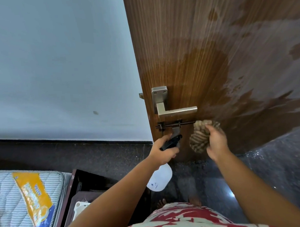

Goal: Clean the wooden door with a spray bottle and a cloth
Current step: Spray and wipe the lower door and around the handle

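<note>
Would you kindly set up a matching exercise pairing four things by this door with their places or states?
Things:
1. spray bottle
2. cloth
3. door handle
4. mattress

Places or states:
A. bunched against the door in the right hand
B. lying at lower left
C. gripped by the left hand
D. metal, above the sliding bolt

Pairs: 1-C, 2-A, 3-D, 4-B

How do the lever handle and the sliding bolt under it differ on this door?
The lever handle is pale brushed metal; the sliding bolt is dark. The handle is thick and L-shaped on a square plate; the bolt is a thin straight rod in brackets. Both are mounted near the wooden door edge, with horizontal bars.
</note>
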`<action>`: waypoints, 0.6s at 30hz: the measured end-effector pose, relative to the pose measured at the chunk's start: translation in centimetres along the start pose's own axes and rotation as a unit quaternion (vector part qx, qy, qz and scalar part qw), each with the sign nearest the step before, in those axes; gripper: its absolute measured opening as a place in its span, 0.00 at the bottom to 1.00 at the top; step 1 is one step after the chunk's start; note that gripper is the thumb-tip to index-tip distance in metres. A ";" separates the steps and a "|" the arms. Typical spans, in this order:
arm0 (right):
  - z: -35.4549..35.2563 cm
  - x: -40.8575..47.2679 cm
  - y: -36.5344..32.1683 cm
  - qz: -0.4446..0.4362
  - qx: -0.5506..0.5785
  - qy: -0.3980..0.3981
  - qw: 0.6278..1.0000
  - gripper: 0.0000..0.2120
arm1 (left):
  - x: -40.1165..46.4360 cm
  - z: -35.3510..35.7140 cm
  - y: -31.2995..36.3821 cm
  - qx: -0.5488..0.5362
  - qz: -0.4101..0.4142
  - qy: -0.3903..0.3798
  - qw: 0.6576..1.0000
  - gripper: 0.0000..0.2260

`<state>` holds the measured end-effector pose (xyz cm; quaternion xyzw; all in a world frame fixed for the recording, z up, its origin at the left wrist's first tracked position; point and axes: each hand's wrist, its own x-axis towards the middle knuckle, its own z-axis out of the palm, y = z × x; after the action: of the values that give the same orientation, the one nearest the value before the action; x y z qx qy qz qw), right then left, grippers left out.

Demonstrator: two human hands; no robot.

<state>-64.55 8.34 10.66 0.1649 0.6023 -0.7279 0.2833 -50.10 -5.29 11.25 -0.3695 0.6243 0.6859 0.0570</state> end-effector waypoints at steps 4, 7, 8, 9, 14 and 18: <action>2.7 -1.1 0.6 -0.413 -0.467 -0.027 0.781 0.16 | -0.2 -0.3 -0.9 0.042 0.015 0.001 0.999 0.31; 1.4 -1.2 1.2 -0.496 -0.572 -0.104 0.645 0.23 | 0.1 -0.5 -1.0 0.007 0.016 0.011 1.000 0.28; 1.0 -0.8 0.8 -0.494 -0.585 -0.105 0.635 0.24 | 0.2 -0.5 -0.9 -0.005 0.009 0.009 1.000 0.28; 1.0 -0.5 0.5 -0.482 -0.586 -0.089 0.646 0.22 | 0.1 -0.4 -0.8 -0.009 0.004 0.007 1.000 0.28; 4.4 -1.7 0.4 -0.429 -0.517 -0.002 0.741 0.12 | -0.1 -0.4 -0.3 0.014 0.011 0.009 1.000 0.27; 2.6 -0.8 0.7 -0.464 -0.555 -0.064 0.688 0.19 | -0.1 -1.0 -0.4 0.027 0.002 -0.001 1.000 0.29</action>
<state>-63.25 5.90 11.10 -0.3702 0.8762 -0.3084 -0.0128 -49.39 -6.09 11.05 -0.3662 0.6434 0.6690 0.0661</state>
